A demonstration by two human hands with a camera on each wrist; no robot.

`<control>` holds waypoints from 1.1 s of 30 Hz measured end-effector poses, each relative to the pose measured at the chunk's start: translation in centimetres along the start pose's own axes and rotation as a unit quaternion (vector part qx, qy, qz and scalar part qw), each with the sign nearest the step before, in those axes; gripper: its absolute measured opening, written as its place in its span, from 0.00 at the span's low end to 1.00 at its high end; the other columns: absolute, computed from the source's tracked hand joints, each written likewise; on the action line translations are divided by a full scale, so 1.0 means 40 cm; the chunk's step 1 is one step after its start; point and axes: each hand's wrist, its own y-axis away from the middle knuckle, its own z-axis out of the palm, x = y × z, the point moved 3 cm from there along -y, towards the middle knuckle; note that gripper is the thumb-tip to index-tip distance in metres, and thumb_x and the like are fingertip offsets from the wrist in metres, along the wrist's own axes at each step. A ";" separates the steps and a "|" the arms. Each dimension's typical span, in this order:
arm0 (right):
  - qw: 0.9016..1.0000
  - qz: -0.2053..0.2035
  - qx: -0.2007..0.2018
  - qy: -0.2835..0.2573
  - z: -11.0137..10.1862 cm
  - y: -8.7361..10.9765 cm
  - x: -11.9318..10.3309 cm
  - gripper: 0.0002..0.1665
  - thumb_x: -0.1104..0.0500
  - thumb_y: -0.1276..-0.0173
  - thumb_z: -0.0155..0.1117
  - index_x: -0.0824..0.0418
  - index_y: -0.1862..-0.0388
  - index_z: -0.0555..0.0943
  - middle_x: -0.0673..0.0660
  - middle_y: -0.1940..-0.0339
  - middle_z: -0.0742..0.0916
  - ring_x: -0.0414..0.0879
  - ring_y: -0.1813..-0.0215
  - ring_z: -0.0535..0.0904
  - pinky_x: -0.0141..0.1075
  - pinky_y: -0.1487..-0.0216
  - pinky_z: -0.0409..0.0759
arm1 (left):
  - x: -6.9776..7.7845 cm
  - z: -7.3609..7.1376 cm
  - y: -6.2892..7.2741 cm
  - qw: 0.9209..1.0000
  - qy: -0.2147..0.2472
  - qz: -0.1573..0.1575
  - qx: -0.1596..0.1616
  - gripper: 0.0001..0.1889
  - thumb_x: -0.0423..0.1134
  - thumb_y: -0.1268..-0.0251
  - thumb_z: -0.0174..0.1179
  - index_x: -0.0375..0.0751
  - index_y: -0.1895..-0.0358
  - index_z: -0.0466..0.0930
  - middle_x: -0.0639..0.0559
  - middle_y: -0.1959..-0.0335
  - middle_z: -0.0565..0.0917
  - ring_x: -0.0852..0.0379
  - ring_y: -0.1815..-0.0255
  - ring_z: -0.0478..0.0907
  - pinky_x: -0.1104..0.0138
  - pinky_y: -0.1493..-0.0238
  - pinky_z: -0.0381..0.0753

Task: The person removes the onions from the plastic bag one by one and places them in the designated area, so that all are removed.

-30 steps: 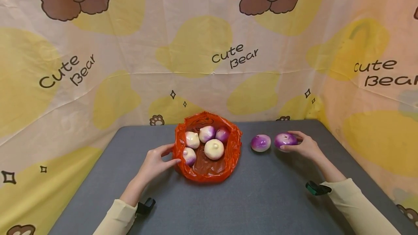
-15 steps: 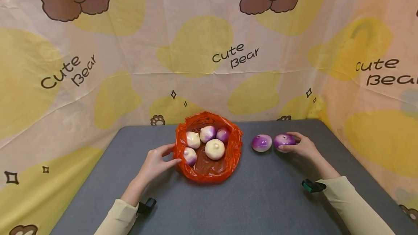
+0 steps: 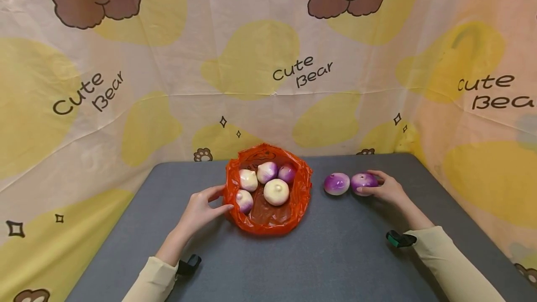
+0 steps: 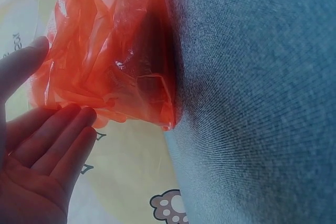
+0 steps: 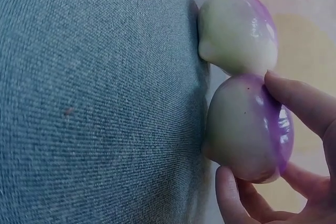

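Note:
My left hand (image 3: pixel 203 211) is at the left side of an orange-red plastic bag (image 3: pixel 299 199) that stands with its mouth rolled wide. In the left wrist view, straight fingers (image 4: pixel 65 142) touch the bag's crinkled wall, and the thumb (image 4: pixel 26 64) lies apart from them at its rim. Several purple-and-white onions, one a pale onion (image 3: pixel 276 192), lie inside. My right hand (image 3: pixel 390 189) holds a glossy purple onion (image 5: pixel 247 135) between thumb and fingers, low over the table. Beside it lies another purple-and-white onion (image 5: pixel 239 32), the two close together at their sides.
A grey cloth-covered table (image 3: pixel 285 269) spreads under everything. Behind and at both sides hangs a printed curtain (image 3: pixel 251 73) with bears and lettering. Black straps with small devices (image 3: pixel 400 239) sit at both wrists.
My right hand has shifted slightly left with its onion, narrowing the gap to the onion beside it. The left hand and the bag stay in place.

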 end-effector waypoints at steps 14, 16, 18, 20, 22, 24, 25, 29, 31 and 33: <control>1.000 -0.003 -0.001 0.004 0.010 -0.004 0.000 0.53 0.41 0.44 0.70 0.64 0.28 0.59 0.78 0.36 0.69 0.70 0.39 0.71 0.52 0.46 0.80 | 0.001 0.000 0.001 1.000 0.007 0.001 -0.002 0.29 0.44 0.53 0.74 0.39 0.44 0.79 0.45 0.49 0.84 0.48 0.52 0.83 0.54 0.52 0.83; 1.000 -0.004 0.000 0.009 0.010 -0.005 -0.001 0.53 0.41 0.44 0.70 0.64 0.29 0.59 0.78 0.36 0.69 0.70 0.38 0.69 0.54 0.45 0.78 | 0.000 0.001 0.001 1.000 0.005 0.003 -0.002 0.29 0.44 0.52 0.74 0.39 0.44 0.79 0.45 0.49 0.84 0.48 0.52 0.83 0.55 0.52 0.83; 1.000 -0.004 0.002 0.016 0.009 -0.005 -0.001 0.52 0.40 0.44 0.70 0.64 0.29 0.60 0.78 0.36 0.70 0.71 0.38 0.68 0.57 0.44 0.77 | 0.000 0.001 0.001 1.000 0.004 0.004 -0.002 0.29 0.44 0.53 0.74 0.39 0.44 0.79 0.45 0.49 0.84 0.48 0.52 0.83 0.56 0.52 0.83; 1.000 -0.005 0.002 0.017 0.008 -0.006 -0.001 0.52 0.40 0.44 0.69 0.64 0.29 0.60 0.78 0.36 0.70 0.71 0.38 0.68 0.58 0.44 0.75 | 0.001 0.001 0.001 1.000 0.002 0.006 -0.001 0.29 0.44 0.53 0.74 0.39 0.44 0.79 0.45 0.49 0.84 0.48 0.52 0.83 0.57 0.53 0.83; 1.000 -0.005 0.002 0.018 0.007 -0.005 -0.002 0.52 0.40 0.44 0.69 0.65 0.29 0.60 0.77 0.37 0.70 0.71 0.38 0.68 0.58 0.44 0.75 | 0.001 0.001 0.001 1.000 0.001 0.008 0.001 0.29 0.44 0.53 0.74 0.39 0.45 0.79 0.45 0.49 0.84 0.48 0.52 0.83 0.57 0.53 0.83; 1.000 -0.006 0.003 0.018 0.006 -0.005 -0.003 0.52 0.40 0.43 0.69 0.65 0.29 0.60 0.77 0.37 0.70 0.71 0.38 0.68 0.58 0.43 0.75 | 0.002 0.001 0.000 1.000 0.000 0.009 0.002 0.29 0.44 0.53 0.74 0.39 0.45 0.79 0.45 0.49 0.84 0.48 0.52 0.83 0.57 0.53 0.83; 1.000 -0.007 0.003 0.018 0.005 -0.004 -0.004 0.51 0.41 0.43 0.69 0.65 0.29 0.60 0.77 0.37 0.70 0.71 0.38 0.68 0.58 0.43 0.75 | 0.002 0.000 0.000 1.000 -0.001 0.009 0.003 0.29 0.44 0.53 0.74 0.39 0.45 0.79 0.45 0.49 0.84 0.48 0.52 0.83 0.57 0.53 0.84; 1.000 -0.008 0.002 0.015 0.002 -0.003 -0.005 0.51 0.42 0.42 0.68 0.67 0.29 0.60 0.78 0.37 0.70 0.71 0.38 0.69 0.56 0.44 0.76 | 0.002 -0.001 -0.001 1.000 -0.004 0.013 0.006 0.29 0.44 0.53 0.74 0.39 0.45 0.80 0.45 0.50 0.84 0.48 0.53 0.84 0.58 0.53 0.84; 1.000 -0.006 0.000 0.015 0.001 -0.004 -0.004 0.51 0.41 0.42 0.68 0.67 0.30 0.60 0.78 0.37 0.70 0.71 0.38 0.69 0.55 0.44 0.77 | 0.001 -0.001 -0.002 1.000 -0.006 0.014 0.006 0.29 0.44 0.53 0.74 0.39 0.45 0.80 0.45 0.50 0.84 0.49 0.53 0.84 0.59 0.53 0.84; 1.000 -0.004 -0.002 0.017 -0.001 -0.004 -0.003 0.51 0.41 0.42 0.68 0.67 0.30 0.60 0.77 0.37 0.71 0.70 0.38 0.69 0.55 0.44 0.77 | 0.000 -0.002 -0.002 1.000 -0.008 0.014 0.006 0.29 0.44 0.53 0.74 0.39 0.45 0.80 0.45 0.50 0.84 0.49 0.53 0.84 0.60 0.53 0.84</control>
